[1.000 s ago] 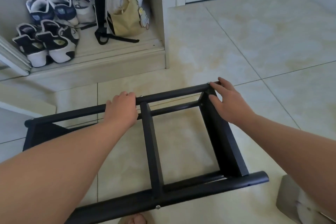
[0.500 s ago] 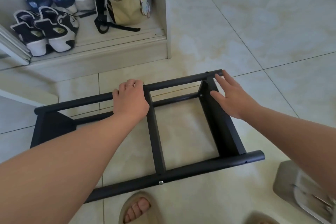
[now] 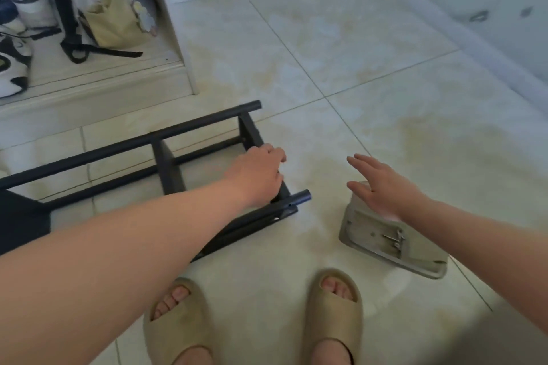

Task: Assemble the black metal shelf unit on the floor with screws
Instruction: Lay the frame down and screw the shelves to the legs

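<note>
A: Entry one, the shelf?
B: Black shelf (image 3: 118, 147), on its side on the tiled floor (image 3: 355, 53), ahead of two tan slippers (image 3: 332, 314).
A: Left grip?
B: Left grip (image 3: 258, 178), fingers curled over the shelf's right end panel, holding it.
A: Right grip?
B: Right grip (image 3: 382, 190), fingers spread, holding nothing, above a grey tray (image 3: 421, 258), clear of the shelf.
A: Lettering?
B: Too blurred to read.

Beige slippers (image 3: 178, 326) on tiles (image 3: 370, 53); yellow bag (image 3: 115, 18) beside sneakers (image 3: 13, 68) on a step (image 3: 89, 89).
</note>
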Motion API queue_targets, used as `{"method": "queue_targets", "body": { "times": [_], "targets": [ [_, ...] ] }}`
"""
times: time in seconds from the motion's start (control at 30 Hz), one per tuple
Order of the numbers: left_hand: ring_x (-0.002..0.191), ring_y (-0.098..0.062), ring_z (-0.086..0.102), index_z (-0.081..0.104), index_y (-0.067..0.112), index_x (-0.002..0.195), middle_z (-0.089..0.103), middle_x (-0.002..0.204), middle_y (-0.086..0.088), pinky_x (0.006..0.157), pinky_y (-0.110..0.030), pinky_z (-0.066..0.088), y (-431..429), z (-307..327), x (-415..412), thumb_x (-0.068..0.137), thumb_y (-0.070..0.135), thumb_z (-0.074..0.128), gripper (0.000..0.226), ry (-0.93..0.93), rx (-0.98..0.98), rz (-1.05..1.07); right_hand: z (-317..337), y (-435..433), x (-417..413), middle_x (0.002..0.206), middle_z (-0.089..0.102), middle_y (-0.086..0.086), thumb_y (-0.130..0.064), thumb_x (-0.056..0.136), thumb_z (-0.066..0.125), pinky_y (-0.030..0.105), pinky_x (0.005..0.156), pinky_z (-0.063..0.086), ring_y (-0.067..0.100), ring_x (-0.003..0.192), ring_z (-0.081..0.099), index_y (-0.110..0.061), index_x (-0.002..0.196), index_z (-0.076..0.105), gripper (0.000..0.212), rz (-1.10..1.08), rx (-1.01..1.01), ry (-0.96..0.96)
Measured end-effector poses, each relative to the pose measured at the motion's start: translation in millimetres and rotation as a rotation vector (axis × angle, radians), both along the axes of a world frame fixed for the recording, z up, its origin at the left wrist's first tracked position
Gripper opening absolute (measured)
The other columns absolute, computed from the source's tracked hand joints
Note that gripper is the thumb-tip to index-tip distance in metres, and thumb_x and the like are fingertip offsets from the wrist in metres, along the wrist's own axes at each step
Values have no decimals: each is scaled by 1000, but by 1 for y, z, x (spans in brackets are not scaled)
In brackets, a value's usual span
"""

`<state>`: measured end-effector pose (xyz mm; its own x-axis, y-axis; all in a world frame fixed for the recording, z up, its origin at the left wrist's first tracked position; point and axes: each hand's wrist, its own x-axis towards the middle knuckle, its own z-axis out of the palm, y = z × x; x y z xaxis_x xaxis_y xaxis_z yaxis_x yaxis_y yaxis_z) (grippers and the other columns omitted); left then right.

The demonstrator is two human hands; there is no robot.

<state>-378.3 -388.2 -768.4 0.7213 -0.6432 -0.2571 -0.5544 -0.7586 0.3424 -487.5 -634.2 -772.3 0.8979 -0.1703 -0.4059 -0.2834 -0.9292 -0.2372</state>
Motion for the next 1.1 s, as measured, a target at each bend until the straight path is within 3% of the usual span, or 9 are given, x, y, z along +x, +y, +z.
{"method": "queue_targets", "body": {
  "times": [0.13,0.3,0.43,0.6,0.8,0.97,1.1],
  "targets": [
    [127,-26,45,44,20,140,44,142,-4,99,-41,44,-52,-18,-37,102,28,46,39,73,-3,-179,-26,-49,-43,158,41,2,-44,105,43,43,113,39,28,141,42,-27,156,33,55,-131,-45,119],
    [133,-25,38,44,19,141,43,146,-4,103,-41,40,-101,-61,-70,102,30,47,41,66,18,-440,-80,-92,-75,136,64,3,-33,106,45,35,101,44,28,126,56,-19,145,50,42,-283,-17,225],
    [145,-26,24,47,19,140,37,154,-4,112,-44,27,-126,-100,-90,103,34,45,40,-18,62,-536,-126,-109,-90,129,66,9,-31,104,48,38,92,49,31,117,60,-17,133,59,33,-278,-52,326],
    [151,-35,7,64,22,119,38,156,-6,118,-55,9,-131,-128,-104,106,39,39,34,-54,86,-559,-167,-114,-85,130,60,9,-22,100,54,36,85,48,32,115,60,-18,131,57,31,-161,-80,393],
    [142,-39,34,70,25,92,60,134,-4,111,-60,29,-126,-144,-101,98,40,56,21,-149,-13,-559,-194,-123,-76,121,55,13,-7,99,46,40,84,50,37,108,60,-11,121,55,24,-103,-141,340],
    [151,-34,13,67,26,110,42,154,-3,117,-60,10,-131,-135,-103,104,42,42,30,-89,13,-525,-185,-122,-71,117,59,17,-10,95,50,38,78,47,39,105,62,-8,118,55,23,-122,-145,299],
    [154,-27,3,56,24,129,19,165,-3,119,-58,6,-137,-117,-100,105,40,40,33,-61,127,-529,-149,-111,-68,107,61,15,-13,96,55,39,78,49,38,97,60,-6,105,65,14,-241,-50,68]
  ]
}}
